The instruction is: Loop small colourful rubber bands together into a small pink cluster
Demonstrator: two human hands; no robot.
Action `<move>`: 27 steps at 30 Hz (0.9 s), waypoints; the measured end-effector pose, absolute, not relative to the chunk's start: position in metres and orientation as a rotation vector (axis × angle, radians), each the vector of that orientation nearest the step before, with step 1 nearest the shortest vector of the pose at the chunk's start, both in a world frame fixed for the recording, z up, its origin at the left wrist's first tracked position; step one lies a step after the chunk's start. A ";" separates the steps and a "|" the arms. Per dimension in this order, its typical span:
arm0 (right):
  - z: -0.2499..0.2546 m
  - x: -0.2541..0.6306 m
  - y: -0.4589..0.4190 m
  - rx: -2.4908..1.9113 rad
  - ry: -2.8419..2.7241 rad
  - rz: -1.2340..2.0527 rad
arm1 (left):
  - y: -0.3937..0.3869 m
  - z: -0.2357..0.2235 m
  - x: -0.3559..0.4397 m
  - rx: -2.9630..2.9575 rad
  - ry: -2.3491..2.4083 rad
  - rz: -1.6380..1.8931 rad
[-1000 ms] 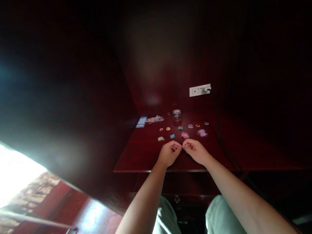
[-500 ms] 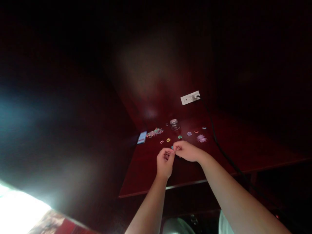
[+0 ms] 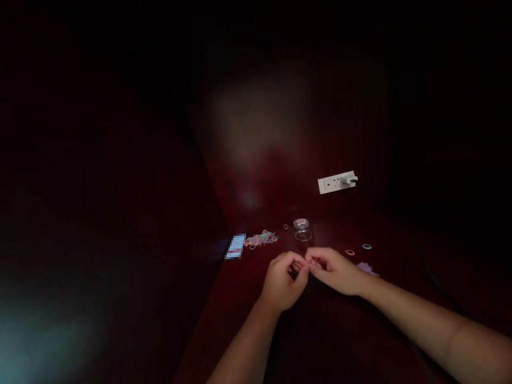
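My left hand (image 3: 286, 280) and my right hand (image 3: 336, 269) meet fingertip to fingertip over the dark red table. Both are closed in a pinch; whatever lies between the fingertips is too small to make out. Just behind them stands a clear jar (image 3: 303, 233) with a lid. To the left is a heap of small multicoloured elastic bands (image 3: 262, 239). Partly behind my right wrist lies a purple heap of bands (image 3: 367, 268). An orange band (image 3: 350, 253) and a blue band (image 3: 367, 246) lie singly beyond that wrist.
A phone-like flat object with a bright, pixelated surface (image 3: 236, 246) lies by the table's left edge. A lone pale band (image 3: 286, 226) is left of the jar. On the back wall is a white socket panel (image 3: 336, 182) with a plug in it. A dark cable (image 3: 432, 272) runs at right.
The view has shifted and darkened, so table things appear lower and further right. My hands stay pinched together, now nearer the jar in the picture, and hide the pink, yellow and green bands.
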State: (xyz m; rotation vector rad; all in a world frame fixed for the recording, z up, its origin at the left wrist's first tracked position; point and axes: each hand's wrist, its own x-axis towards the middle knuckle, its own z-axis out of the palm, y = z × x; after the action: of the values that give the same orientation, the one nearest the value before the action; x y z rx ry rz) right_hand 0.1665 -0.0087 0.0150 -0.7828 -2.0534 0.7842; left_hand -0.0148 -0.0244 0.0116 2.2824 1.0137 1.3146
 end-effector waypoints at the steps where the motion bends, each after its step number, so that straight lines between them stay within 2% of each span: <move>1: 0.005 0.168 -0.005 -0.791 -1.983 0.804 | -0.017 0.009 -0.013 2.322 0.991 1.300; 5: -0.017 0.167 0.000 -0.872 -1.780 0.869 | 0.001 0.000 -0.008 2.351 1.004 1.328; 10: -0.014 0.161 0.006 -0.911 -1.745 0.858 | 0.004 -0.007 -0.012 2.418 1.036 1.317; 14: -0.016 0.154 0.017 -0.917 -1.777 0.891 | 0.006 -0.008 -0.018 2.435 1.119 1.333; 21: -0.031 0.178 0.013 -0.901 -1.943 0.734 | 0.009 -0.011 -0.019 2.509 1.036 1.230; 27: -0.034 0.190 0.018 -0.924 -1.972 0.790 | 0.011 -0.016 -0.018 2.500 1.084 1.163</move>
State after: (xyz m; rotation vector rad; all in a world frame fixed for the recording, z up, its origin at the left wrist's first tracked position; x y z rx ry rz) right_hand 0.1896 0.0176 -0.0343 -0.9237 -1.9721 0.7895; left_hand -0.0179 0.0106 -0.0164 2.4999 1.0843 1.1630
